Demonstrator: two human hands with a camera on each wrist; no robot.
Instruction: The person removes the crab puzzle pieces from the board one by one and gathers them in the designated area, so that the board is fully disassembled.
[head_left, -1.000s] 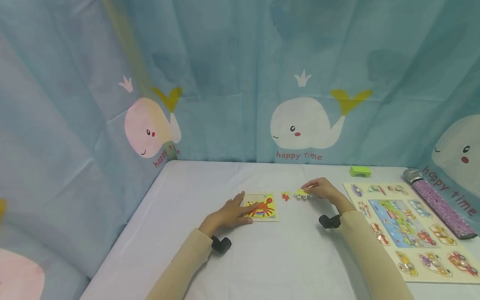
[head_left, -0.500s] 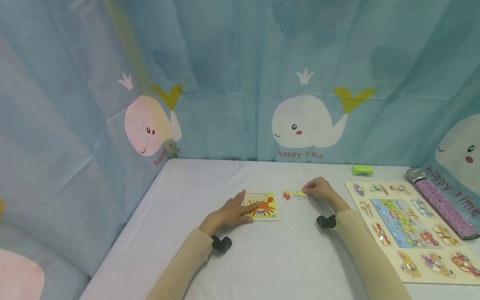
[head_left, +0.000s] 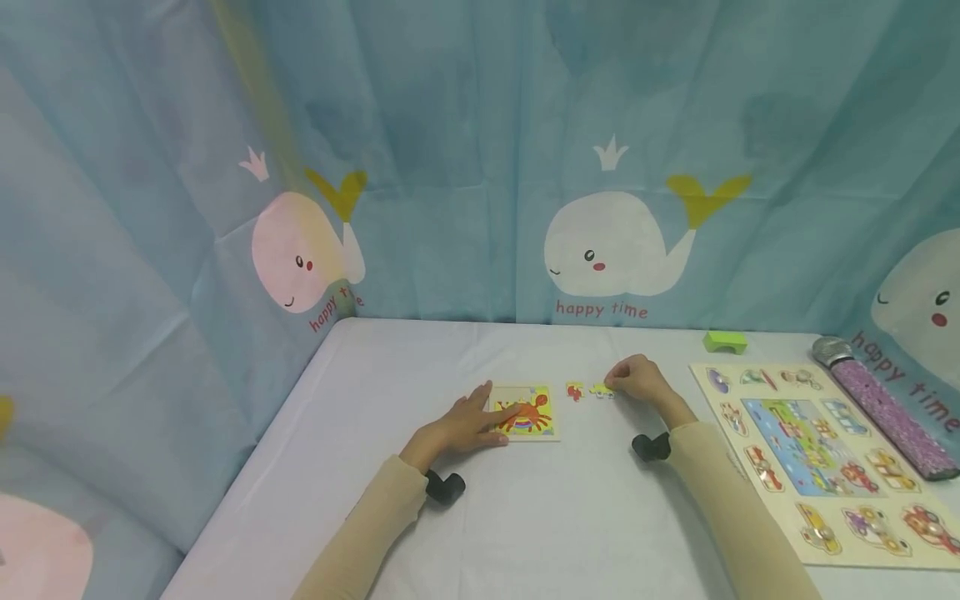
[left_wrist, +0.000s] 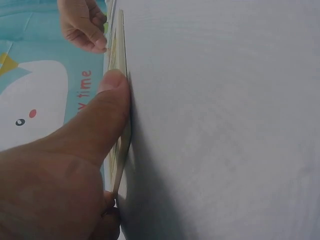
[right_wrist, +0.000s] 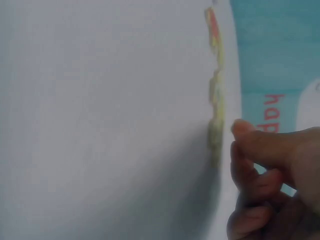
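Observation:
My left hand (head_left: 463, 427) rests on a small square crab puzzle board (head_left: 542, 402) with its fingers spread. In the left wrist view, the thumb (left_wrist: 112, 95) touches the board's edge (left_wrist: 121, 55). Right of the board lies a red-and-yellow puzzle piece (head_left: 574, 391), and beside it a yellow piece or joined group of pieces (head_left: 600, 390). My right hand (head_left: 637, 379) is over the right end of the yellow one. In the right wrist view, its curled fingers and thumb (right_wrist: 260, 145) meet just above the yellow pieces (right_wrist: 216, 137), with nothing visible between them.
A large knob puzzle board (head_left: 810, 508) with vehicle pictures lies at the right. Next to it are a pink glittery microphone (head_left: 888, 408) and a green arch block (head_left: 725, 342). A blue whale-print curtain (head_left: 465, 167) borders the white table (head_left: 570, 517).
The right hand has shifted slightly left and lower, while the yellow pieces that looked tilted a second ago now lie flatter. The left hand stays on the crab puzzle board.

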